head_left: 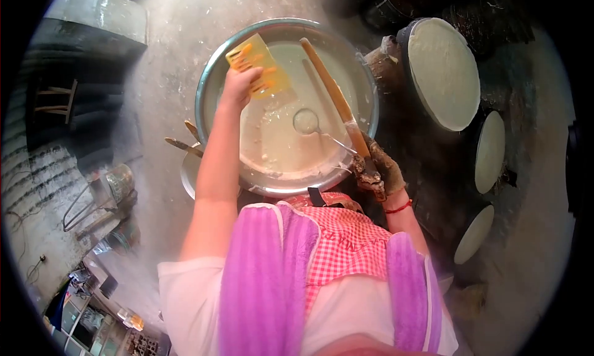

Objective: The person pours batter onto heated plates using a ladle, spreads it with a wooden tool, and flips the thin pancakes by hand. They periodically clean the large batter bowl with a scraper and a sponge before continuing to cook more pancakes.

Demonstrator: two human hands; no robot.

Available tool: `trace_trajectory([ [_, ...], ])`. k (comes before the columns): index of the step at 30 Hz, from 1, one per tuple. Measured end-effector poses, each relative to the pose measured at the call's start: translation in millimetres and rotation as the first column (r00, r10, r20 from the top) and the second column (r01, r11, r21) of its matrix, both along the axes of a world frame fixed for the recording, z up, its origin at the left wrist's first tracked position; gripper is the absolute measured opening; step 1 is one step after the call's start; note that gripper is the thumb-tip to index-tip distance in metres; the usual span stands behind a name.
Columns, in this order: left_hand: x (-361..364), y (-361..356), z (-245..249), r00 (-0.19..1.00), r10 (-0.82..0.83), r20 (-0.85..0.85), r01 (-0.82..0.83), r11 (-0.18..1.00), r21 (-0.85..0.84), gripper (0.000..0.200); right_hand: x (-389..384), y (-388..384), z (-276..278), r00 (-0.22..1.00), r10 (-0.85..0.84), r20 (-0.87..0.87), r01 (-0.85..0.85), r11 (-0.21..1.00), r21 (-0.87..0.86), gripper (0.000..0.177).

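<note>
My left hand [241, 87] grips a flat, yellow, see-through rectangular piece [272, 77] with orange marks, over the left part of a wide metal basin [203, 77]. Pale, milky liquid [278, 130] fills the basin's bottom. At the basin's right rim, my right hand [385, 167], in a stained brown glove with a red cord at the wrist, is closed around the lower end of a long wooden stick [334, 93]. The stick slants up across the basin. A round-headed ladle [306, 121] rests in the liquid, its thin handle running toward my right hand.
Right of the basin stand large round pale-topped vessels [444, 74], with smaller pale discs [490, 152] below. A pale container with wooden handles [189, 170] sits beside the basin's lower left. Steam hangs over the floor. A bucket [119, 181] is at the far left.
</note>
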State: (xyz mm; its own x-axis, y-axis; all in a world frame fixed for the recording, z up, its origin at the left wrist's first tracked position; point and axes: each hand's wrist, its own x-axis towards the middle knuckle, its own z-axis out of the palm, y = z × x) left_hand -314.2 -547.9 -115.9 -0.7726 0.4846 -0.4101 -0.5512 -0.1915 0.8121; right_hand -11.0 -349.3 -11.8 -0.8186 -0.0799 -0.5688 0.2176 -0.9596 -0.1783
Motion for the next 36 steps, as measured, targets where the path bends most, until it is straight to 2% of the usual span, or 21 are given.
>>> trace_trajectory([
  [2,10,-21,8,0.998,-0.032,0.049,0.029,0.997,0.073,0.056,-7,1,1,1.000,0.021,-0.015,-0.020,0.998,0.051,0.061],
  [4,18,-36,-9,0.979,-0.032,0.203,0.006,0.991,0.130,0.061,-4,2,-12,0.979,0.128,0.162,-0.194,0.839,0.508,0.062],
  [5,27,-46,-43,0.955,0.010,0.297,-0.043,0.994,0.105,0.061,-8,1,-11,0.967,0.118,0.227,-0.224,0.820,0.527,0.058],
  [6,34,-66,-117,0.991,-0.110,0.075,0.132,0.885,-0.446,0.059,-9,-1,-10,0.969,0.121,0.217,-0.221,0.816,0.534,0.058],
  [7,50,-66,-135,0.985,-0.143,-0.099,0.011,0.619,-0.785,0.059,-14,-1,-10,0.933,0.188,0.308,-0.333,0.778,0.533,0.052],
  [8,68,-61,-118,0.988,-0.051,-0.149,-0.052,0.789,-0.612,0.058,-21,1,-11,0.889,0.240,0.389,-0.430,0.728,0.534,0.045],
  [9,86,-48,-83,0.995,-0.028,-0.096,-0.028,0.842,-0.539,0.057,-20,2,-24,0.885,0.249,0.394,-0.446,0.696,0.562,0.040],
  [11,117,-30,-77,0.925,-0.251,-0.286,0.033,0.802,-0.596,0.067,-19,-5,-50,0.879,0.240,0.413,-0.455,0.685,0.569,0.032],
  [14,161,4,-17,0.564,-0.449,-0.693,0.010,0.843,-0.538,0.060,-35,-14,-48,0.834,0.290,0.469,-0.521,0.694,0.497,0.027],
  [16,177,23,14,0.475,-0.526,-0.705,0.059,0.819,-0.571,0.061,-41,-16,-52,0.815,0.330,0.476,-0.561,0.653,0.509,0.027],
  [19,191,32,38,0.437,-0.648,-0.624,0.192,0.745,-0.639,0.065,-50,-31,-25,0.738,0.261,0.622,-0.673,0.353,0.651,0.030],
  [20,189,34,36,0.428,-0.642,-0.635,0.181,0.750,-0.636,0.065,-45,-31,-32,0.805,0.226,0.549,-0.587,0.440,0.680,0.031],
  [22,189,36,35,0.375,-0.634,-0.677,0.073,0.748,-0.660,0.067,-37,-33,-39,0.804,0.213,0.555,-0.593,0.334,0.733,0.024],
  [23,181,39,47,0.471,-0.715,-0.516,0.124,0.633,-0.764,0.065,-32,-36,-46,0.806,0.209,0.553,-0.591,0.336,0.734,0.024],
  [24,175,40,38,0.467,-0.718,-0.516,0.129,0.633,-0.763,0.065,-27,-38,-54,0.813,0.234,0.534,-0.582,0.367,0.726,0.025],
  [26,164,42,13,0.456,-0.589,-0.668,0.102,0.780,-0.618,0.061,-22,-41,-50,0.816,0.248,0.522,-0.577,0.396,0.715,0.026],
  [28,166,51,5,0.471,-0.590,-0.656,0.109,0.776,-0.621,0.060,-25,-39,-33,0.784,0.268,0.560,-0.620,0.313,0.719,0.032],
  [30,164,58,5,0.465,-0.559,-0.687,0.068,0.796,-0.601,0.060,-25,-35,-21,0.782,0.235,0.577,-0.617,0.413,0.669,0.034],
  [32,153,69,-19,0.495,-0.523,-0.694,0.046,0.813,-0.580,0.057,-20,-33,-20,0.773,0.274,0.573,-0.634,0.380,0.674,0.032],
  [34,126,70,-32,0.613,-0.516,-0.598,-0.007,0.754,-0.657,0.051,-16,-38,-3,0.682,0.329,0.653,-0.726,0.190,0.661,0.031],
  [36,87,62,-33,0.692,-0.550,-0.467,0.030,0.668,-0.743,0.046,-1,-46,-12,0.739,0.399,0.542,-0.625,0.107,0.774,0.035],
])
